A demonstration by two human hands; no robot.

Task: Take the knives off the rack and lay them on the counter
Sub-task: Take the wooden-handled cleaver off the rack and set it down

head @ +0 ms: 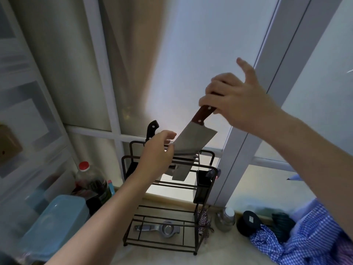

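Observation:
My right hand [236, 98] grips the brown wooden handle of a cleaver [194, 140], lifted clear above the black wire rack [204, 197]. The broad steel blade slants down to the left. My left hand [156, 152] reaches in over the rack's top, its fingertips at the blade's lower left corner. Whether it holds anything I cannot tell. A black-handled knife [151, 130] stands in the rack behind that hand. A second cleaver blade [180, 172] hangs in the rack's slots below.
A metal squeezer [158, 228] lies on the rack's bottom shelf. A blue plastic tub [51, 224] and a red-capped bottle [86, 175] stand to the left. A steel shaker [226, 219], a black lid [248, 222] and blue checked cloth [305, 238] lie on the counter [172, 257] to the right.

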